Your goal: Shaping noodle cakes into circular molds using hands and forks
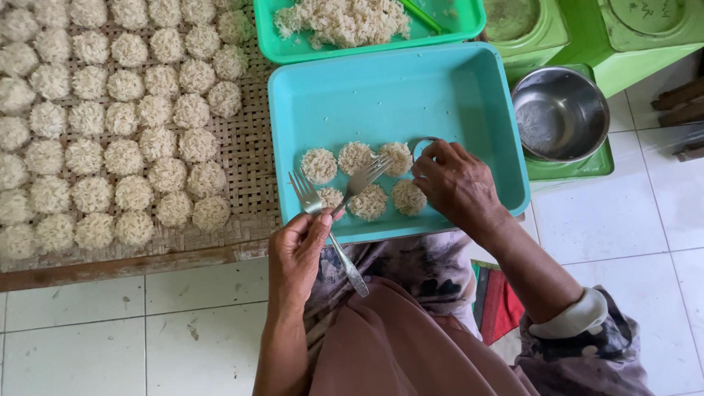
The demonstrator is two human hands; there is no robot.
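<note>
Left hand [297, 253] grips two forks [334, 213]; right hand [455, 183] pinches metal ring [424, 144] in tray [381, 95].

the tray [469, 95] under my fingers is a flat turquoise, and the noodle rounds [367, 202] in it are pale cream with a faint yellow tinge. the two forks [345, 220] i hold are plain silver, as is the small ring [423, 144]. behind it sits a brighter green tray [293, 44] with a heap of the same cream noodles. the woven mat [253, 161] is tan in a basket-weave pattern, edged by reddish-brown wood. the bowl [561, 114] is grey steel on a green stand. the floor [110, 337] is white tile with grey grout. my skirt is dusty pink.
</note>
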